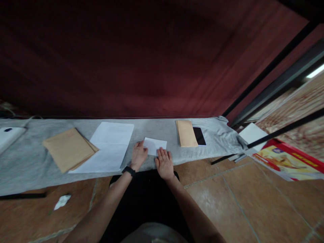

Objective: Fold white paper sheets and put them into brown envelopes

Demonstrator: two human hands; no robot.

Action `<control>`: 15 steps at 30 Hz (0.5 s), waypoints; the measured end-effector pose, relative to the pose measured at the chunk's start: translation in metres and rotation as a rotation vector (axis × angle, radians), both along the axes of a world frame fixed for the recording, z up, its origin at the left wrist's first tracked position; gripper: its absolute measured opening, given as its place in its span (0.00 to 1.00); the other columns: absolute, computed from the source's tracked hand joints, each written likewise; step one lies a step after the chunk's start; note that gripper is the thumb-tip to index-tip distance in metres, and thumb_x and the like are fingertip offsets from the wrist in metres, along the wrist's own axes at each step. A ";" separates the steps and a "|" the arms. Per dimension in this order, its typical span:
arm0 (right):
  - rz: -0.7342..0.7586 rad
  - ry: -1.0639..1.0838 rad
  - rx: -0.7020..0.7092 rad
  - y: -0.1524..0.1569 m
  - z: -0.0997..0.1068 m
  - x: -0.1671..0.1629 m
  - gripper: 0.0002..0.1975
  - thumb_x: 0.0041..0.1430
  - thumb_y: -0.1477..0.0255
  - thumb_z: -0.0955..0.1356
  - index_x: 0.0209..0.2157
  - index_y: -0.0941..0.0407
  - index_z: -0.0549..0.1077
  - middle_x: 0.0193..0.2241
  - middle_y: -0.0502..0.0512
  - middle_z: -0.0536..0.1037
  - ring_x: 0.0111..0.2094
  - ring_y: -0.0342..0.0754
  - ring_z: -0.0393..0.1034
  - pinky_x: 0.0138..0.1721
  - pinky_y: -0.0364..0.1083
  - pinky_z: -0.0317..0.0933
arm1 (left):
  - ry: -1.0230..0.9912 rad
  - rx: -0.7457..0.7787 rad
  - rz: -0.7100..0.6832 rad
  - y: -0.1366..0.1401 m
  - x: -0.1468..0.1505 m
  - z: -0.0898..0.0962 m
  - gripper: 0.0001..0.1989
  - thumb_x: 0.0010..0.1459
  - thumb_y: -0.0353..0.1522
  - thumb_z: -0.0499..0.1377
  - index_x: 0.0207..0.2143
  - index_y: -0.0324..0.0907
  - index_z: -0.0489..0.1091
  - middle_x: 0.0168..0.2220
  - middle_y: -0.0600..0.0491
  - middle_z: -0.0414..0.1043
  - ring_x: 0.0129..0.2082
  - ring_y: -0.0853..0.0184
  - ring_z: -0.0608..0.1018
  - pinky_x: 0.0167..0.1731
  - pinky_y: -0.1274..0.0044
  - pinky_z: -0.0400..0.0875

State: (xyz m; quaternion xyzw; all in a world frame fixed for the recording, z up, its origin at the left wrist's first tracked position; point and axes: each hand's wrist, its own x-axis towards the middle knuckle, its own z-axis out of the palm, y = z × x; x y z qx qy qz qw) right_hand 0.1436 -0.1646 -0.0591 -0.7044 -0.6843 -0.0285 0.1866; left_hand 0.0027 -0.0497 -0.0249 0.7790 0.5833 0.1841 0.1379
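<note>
A small folded sheet of white paper (153,145) lies flat on the grey cloth in front of me. At its left edge is my left hand (139,156), fingers curled and thumb against the paper; the exact grip is too small to make out fully. My right hand (165,165) rests flat, fingers stretched out, with its tips on the paper's lower right corner. To the left lie large white sheets (110,145) with a crease across them. Brown paper envelopes (68,148) overlap their left side. More brown envelopes (187,134) are stacked to the right.
A dark phone (199,136) lies partly beneath the right-hand envelopes. The narrow table carries a grey cloth (217,135), with a red curtain (152,67) behind it. At far left is a white device (10,136). A red and yellow box (291,160) stands right, near black metal bars.
</note>
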 end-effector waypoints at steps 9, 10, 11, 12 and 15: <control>0.001 0.022 0.019 0.001 -0.001 0.000 0.26 0.72 0.64 0.59 0.66 0.59 0.59 0.67 0.60 0.60 0.67 0.56 0.55 0.68 0.59 0.43 | -0.126 -0.143 0.072 0.016 -0.004 -0.014 0.26 0.55 0.28 0.53 0.57 0.35 0.68 0.46 0.43 0.79 0.46 0.57 0.80 0.48 0.69 0.72; 0.000 0.023 0.022 0.001 -0.001 0.000 0.26 0.72 0.64 0.59 0.67 0.58 0.59 0.67 0.60 0.60 0.67 0.56 0.55 0.68 0.59 0.43 | -0.147 -0.155 0.076 0.017 -0.006 -0.015 0.26 0.55 0.28 0.53 0.58 0.36 0.67 0.45 0.44 0.79 0.45 0.58 0.80 0.47 0.70 0.72; -0.002 0.023 0.023 0.001 -0.001 0.000 0.26 0.72 0.64 0.59 0.67 0.58 0.59 0.67 0.60 0.60 0.67 0.55 0.55 0.68 0.59 0.43 | -0.169 -0.168 0.080 0.018 -0.007 -0.016 0.26 0.55 0.28 0.54 0.58 0.37 0.67 0.44 0.45 0.80 0.43 0.58 0.81 0.46 0.70 0.73; -0.001 0.021 0.024 0.001 -0.001 0.000 0.26 0.72 0.65 0.59 0.67 0.58 0.59 0.67 0.60 0.60 0.67 0.55 0.55 0.68 0.59 0.44 | -0.191 -0.179 0.083 0.019 -0.009 -0.017 0.26 0.55 0.28 0.55 0.58 0.38 0.68 0.43 0.46 0.80 0.42 0.59 0.81 0.44 0.70 0.73; 0.001 0.007 0.021 0.000 0.000 0.003 0.27 0.72 0.64 0.60 0.67 0.61 0.59 0.67 0.63 0.60 0.67 0.55 0.55 0.67 0.57 0.46 | -0.259 -0.199 0.088 0.022 -0.014 -0.018 0.26 0.54 0.29 0.57 0.57 0.38 0.69 0.39 0.48 0.81 0.37 0.59 0.82 0.40 0.70 0.74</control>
